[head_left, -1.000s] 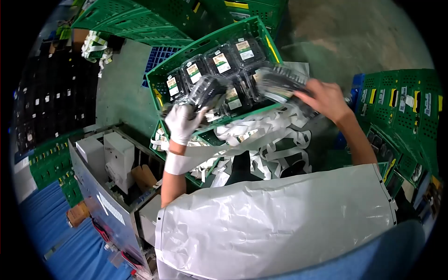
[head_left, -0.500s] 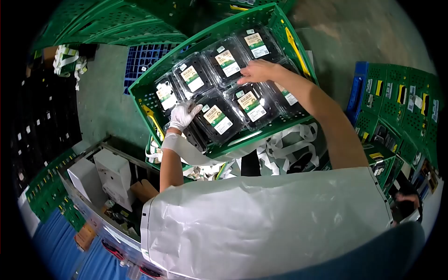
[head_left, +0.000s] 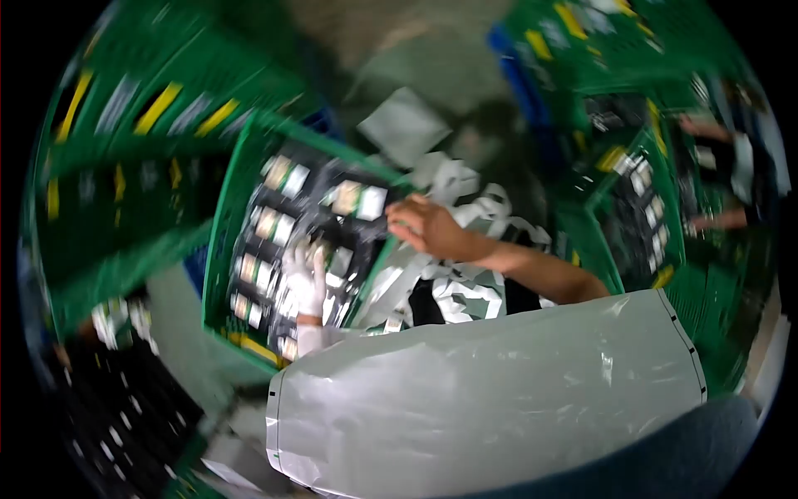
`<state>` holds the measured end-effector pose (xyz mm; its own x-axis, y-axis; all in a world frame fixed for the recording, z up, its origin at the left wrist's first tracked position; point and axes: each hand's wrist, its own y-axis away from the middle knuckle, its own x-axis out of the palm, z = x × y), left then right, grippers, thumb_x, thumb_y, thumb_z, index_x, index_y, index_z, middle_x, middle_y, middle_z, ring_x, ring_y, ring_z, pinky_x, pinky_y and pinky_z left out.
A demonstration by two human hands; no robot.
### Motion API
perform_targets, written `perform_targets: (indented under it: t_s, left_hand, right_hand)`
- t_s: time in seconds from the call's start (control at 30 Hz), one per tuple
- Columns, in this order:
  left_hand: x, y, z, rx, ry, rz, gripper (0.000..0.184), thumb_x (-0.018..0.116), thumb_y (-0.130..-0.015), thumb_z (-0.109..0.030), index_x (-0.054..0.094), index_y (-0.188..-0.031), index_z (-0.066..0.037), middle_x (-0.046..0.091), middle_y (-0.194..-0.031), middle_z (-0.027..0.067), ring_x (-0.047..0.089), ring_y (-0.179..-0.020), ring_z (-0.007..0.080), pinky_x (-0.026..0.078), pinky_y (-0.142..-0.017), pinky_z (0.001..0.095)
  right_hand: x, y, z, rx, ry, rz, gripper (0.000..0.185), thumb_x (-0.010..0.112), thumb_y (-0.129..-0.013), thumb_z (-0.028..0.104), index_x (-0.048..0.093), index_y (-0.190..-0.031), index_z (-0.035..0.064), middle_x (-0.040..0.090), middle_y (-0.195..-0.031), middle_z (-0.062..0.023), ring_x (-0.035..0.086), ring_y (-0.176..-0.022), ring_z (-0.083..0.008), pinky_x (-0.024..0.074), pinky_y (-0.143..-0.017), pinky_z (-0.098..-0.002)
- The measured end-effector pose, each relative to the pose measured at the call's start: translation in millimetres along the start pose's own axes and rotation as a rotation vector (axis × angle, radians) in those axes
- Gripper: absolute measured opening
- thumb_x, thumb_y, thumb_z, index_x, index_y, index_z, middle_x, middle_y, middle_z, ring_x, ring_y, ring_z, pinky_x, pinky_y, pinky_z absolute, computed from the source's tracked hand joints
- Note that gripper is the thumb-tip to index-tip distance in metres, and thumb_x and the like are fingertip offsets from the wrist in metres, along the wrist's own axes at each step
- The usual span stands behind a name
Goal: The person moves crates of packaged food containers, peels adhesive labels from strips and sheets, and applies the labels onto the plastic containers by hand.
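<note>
A green plastic crate [head_left: 218, 249] is in front of me, tilted in view and filled with dark clear-lidded packs with white, tan and green labels. My left hand [head_left: 304, 281], in a white glove, lies over the packs with its fingers stretched out and apart. One labelled pack [head_left: 359, 200] is at the crate's upper right, near my bare right hand [head_left: 428, 229]. That hand is at the crate's right edge with fingers bent. Motion blur hides whether they grip the rim or anything else.
White strips [head_left: 465, 287] lie beyond the crate's right side, near a pale flat sheet [head_left: 405, 126] on the floor. Stacked green crates [head_left: 150, 108] stand at upper left. Another crate of packs [head_left: 611, 241] is at right, by another person's arm [head_left: 721, 219]. A whitish sheet [head_left: 490, 391] covers my front.
My view has swung right, so the crate appears turned and further left. My right hand has gone from above the packs to the crate's right edge; my left hand now lies over the packs.
</note>
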<state>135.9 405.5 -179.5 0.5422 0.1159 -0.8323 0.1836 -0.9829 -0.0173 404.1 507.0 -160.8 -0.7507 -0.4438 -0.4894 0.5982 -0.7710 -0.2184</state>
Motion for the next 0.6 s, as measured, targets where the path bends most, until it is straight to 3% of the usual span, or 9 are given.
perform_targets:
  t_s: [0.07, 0.1, 0.13, 0.2, 0.33, 0.4, 0.43, 0.47, 0.6]
  left_hand:
    - [21, -29, -76, 0.149, 0.201, 0.03, 0.033, 0.058, -0.084, -0.023, 0.056, -0.108, -0.001, 0.055, -0.11, 0.0159, 0.051, -0.103, 0.0322, 0.039, -0.09, 0.0403]
    - [39, -41, -99, 0.272, 0.048, 0.056, 0.031, 0.06, -0.082, -0.018, 0.056, -0.108, -0.001, 0.056, -0.111, 0.0148, 0.052, -0.101, 0.0313, 0.039, -0.09, 0.0384]
    - [51, -55, -148, 0.365, 0.221, 0.109, 0.03, 0.063, -0.08, -0.014, 0.057, -0.107, -0.002, 0.057, -0.11, 0.0141, 0.053, -0.101, 0.0307, 0.04, -0.09, 0.0374]
    - [84, -72, -225, 0.497, 0.18, 0.221, 0.024, 0.06, -0.083, -0.012, 0.057, -0.104, -0.001, 0.056, -0.11, 0.0149, 0.052, -0.103, 0.0303, 0.039, -0.091, 0.0377]
    - [172, -78, -369, 0.734, 0.299, 0.365, 0.028, 0.064, -0.077, -0.007, 0.058, -0.104, -0.004, 0.057, -0.111, 0.0123, 0.054, -0.101, 0.0285, 0.043, -0.087, 0.0343]
    - [216, -71, -443, 0.836, 0.373, 0.454, 0.029, 0.065, -0.075, -0.005, 0.058, -0.104, -0.004, 0.057, -0.11, 0.0124, 0.054, -0.101, 0.0287, 0.043, -0.087, 0.0339]
    - [244, -64, -472, 0.831, 0.38, 0.49, 0.033, 0.069, -0.073, -0.015, 0.059, -0.103, -0.005, 0.057, -0.11, 0.012, 0.054, -0.102, 0.0295, 0.043, -0.087, 0.036]
    - [271, -61, -501, 0.94, 0.344, 0.503, 0.034, 0.07, -0.072, -0.017, 0.059, -0.102, -0.005, 0.057, -0.11, 0.0118, 0.054, -0.1, 0.0293, 0.043, -0.087, 0.0364]
    - [371, -42, -608, 1.115, 0.299, 0.57, 0.038, 0.07, -0.072, -0.024, 0.058, -0.103, -0.005, 0.054, -0.112, 0.0117, 0.051, -0.103, 0.0302, 0.04, -0.089, 0.0385]
  right_hand:
    - [-63, 56, 8, 0.172, -0.091, -0.101, 0.015, 0.059, -0.083, 0.014, 0.059, -0.094, 0.0036, 0.062, -0.087, -0.01, 0.054, -0.079, -0.0273, 0.0451, -0.068, -0.0341]
    - [-93, 83, 7, 0.28, -0.062, -0.164, 0.016, 0.059, -0.084, 0.014, 0.06, -0.094, 0.0026, 0.062, -0.086, -0.0103, 0.054, -0.077, -0.0274, 0.0449, -0.067, -0.0339]
    - [-119, 112, 7, 0.385, -0.049, -0.225, 0.017, 0.058, -0.084, 0.015, 0.061, -0.094, 0.0016, 0.061, -0.084, -0.0106, 0.054, -0.076, -0.0275, 0.0447, -0.066, -0.0336]
    - [-166, 174, -6, 0.547, 0.012, -0.449, 0.012, 0.061, -0.082, 0.015, 0.062, -0.088, 0.0048, 0.062, -0.081, -0.0097, 0.056, -0.074, -0.0267, 0.0457, -0.065, -0.0348]
    - [-261, 318, -49, 0.769, 0.304, -0.746, 0.013, 0.061, -0.082, 0.019, 0.063, -0.086, 0.0066, 0.06, -0.08, -0.0111, 0.057, -0.074, -0.0289, 0.0464, -0.064, -0.0349]
    - [-314, 383, -63, 0.969, 0.376, -0.766, 0.015, 0.063, -0.081, 0.022, 0.062, -0.083, 0.0068, 0.059, -0.076, -0.0112, 0.057, -0.071, -0.0285, 0.0466, -0.061, -0.0357]
    - [-333, 425, -85, 0.917, 0.518, -0.782, 0.02, 0.064, -0.08, 0.026, 0.061, -0.084, 0.0065, 0.059, -0.074, -0.0109, 0.057, -0.072, -0.0285, 0.0463, -0.061, -0.0376]
    - [-358, 452, -92, 1.095, 0.518, -0.773, 0.029, 0.063, -0.08, 0.034, 0.061, -0.087, 0.0064, 0.06, -0.076, -0.0117, 0.058, -0.074, -0.0301, 0.0467, -0.063, -0.0393]
    - [-442, 569, -157, 1.272, 0.633, -0.863, 0.059, 0.057, -0.078, 0.054, 0.058, -0.11, 0.0044, 0.058, -0.101, -0.0229, 0.055, -0.095, -0.0364, 0.0444, -0.082, -0.0422]
